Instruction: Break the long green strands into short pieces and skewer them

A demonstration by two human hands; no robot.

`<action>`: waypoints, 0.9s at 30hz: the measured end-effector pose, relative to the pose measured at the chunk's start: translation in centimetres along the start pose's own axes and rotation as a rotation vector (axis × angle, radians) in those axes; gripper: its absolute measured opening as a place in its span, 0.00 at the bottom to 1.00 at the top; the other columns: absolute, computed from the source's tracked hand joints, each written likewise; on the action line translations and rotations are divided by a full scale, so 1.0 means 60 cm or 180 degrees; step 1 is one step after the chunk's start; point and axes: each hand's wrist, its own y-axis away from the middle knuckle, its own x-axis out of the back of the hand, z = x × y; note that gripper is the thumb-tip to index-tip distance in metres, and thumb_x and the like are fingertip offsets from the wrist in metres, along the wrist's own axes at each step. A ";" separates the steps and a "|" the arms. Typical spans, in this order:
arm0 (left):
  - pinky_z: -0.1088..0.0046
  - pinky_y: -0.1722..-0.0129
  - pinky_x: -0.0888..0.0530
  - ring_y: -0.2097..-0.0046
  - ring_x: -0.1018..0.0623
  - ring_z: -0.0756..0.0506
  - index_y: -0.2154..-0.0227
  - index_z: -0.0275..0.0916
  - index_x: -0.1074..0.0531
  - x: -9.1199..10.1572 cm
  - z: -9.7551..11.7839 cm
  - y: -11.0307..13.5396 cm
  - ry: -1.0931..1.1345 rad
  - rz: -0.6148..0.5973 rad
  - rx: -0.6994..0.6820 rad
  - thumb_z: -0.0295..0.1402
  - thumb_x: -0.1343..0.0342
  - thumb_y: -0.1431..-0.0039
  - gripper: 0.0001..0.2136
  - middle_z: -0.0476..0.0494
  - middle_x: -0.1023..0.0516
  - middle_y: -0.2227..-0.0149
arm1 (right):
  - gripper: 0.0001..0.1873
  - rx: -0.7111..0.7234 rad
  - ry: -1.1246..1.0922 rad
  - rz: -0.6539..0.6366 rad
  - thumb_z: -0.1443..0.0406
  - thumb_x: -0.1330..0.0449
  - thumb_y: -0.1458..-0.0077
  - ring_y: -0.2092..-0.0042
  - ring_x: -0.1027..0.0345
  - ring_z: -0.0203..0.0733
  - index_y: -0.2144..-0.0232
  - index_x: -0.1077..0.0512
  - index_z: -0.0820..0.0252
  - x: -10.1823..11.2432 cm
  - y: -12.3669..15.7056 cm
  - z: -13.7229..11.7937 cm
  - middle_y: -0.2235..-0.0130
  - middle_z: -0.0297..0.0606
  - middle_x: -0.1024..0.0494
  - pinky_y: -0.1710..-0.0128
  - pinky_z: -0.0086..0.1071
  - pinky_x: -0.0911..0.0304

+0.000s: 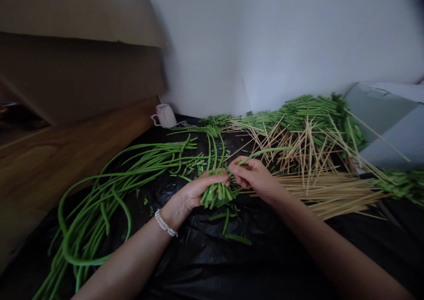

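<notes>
My left hand [198, 189], with a pearl bracelet at the wrist, is closed round a bundle of short cut green bean pieces [218, 193]. My right hand [253, 175] pinches one long green bean [268, 151] that stretches up to the right, its fingertips touching the bundle. Both hands hover over a black plastic sheet [258, 256]. A few cut bean bits [232, 229] lie on the sheet just below the hands.
Long uncut green beans [109, 189] sprawl to the left. Bamboo skewers [324, 176] are scattered to the right, with skewered bean bundles [311, 112] piled behind them. A white cup [164, 115] stands by the wall, cardboard [79, 48] at left, a grey box [391, 123] at right.
</notes>
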 end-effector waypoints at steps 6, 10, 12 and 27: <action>0.79 0.75 0.28 0.76 0.26 0.53 0.68 0.34 0.28 -0.003 0.002 0.008 -0.0118 -0.0218 0.0149 0.33 0.33 0.53 0.12 0.48 0.25 0.73 | 0.15 -0.0040 -0.0637 0.0370 0.54 0.34 0.53 0.83 0.45 0.27 0.73 0.29 0.59 0.014 -0.004 -0.013 0.79 0.29 0.28 0.84 0.26 0.55; 0.79 0.73 0.27 0.76 0.26 0.53 0.70 0.34 0.27 0.001 -0.001 0.005 -0.0018 -0.0177 0.0157 0.34 0.34 0.51 0.10 0.48 0.25 0.74 | 0.17 -0.0135 -0.0515 0.0188 0.53 0.36 0.51 0.84 0.46 0.27 0.77 0.32 0.59 0.014 -0.001 -0.013 0.83 0.26 0.32 0.84 0.25 0.55; 0.79 0.73 0.27 0.75 0.26 0.53 0.70 0.34 0.27 0.001 -0.001 0.004 0.0080 -0.0174 0.0105 0.34 0.33 0.52 0.10 0.48 0.25 0.73 | 0.17 -0.0133 -0.0313 0.0113 0.53 0.36 0.51 0.83 0.46 0.27 0.78 0.34 0.58 0.009 0.001 -0.009 0.83 0.26 0.33 0.84 0.25 0.54; 0.78 0.73 0.26 0.74 0.23 0.51 0.67 0.33 0.25 0.001 -0.008 -0.007 0.0358 0.0214 -0.0141 0.30 0.33 0.52 0.10 0.46 0.22 0.72 | 0.13 0.0222 0.0208 0.0259 0.56 0.36 0.51 0.82 0.45 0.29 0.75 0.31 0.59 -0.007 0.003 -0.007 0.81 0.26 0.33 0.82 0.26 0.50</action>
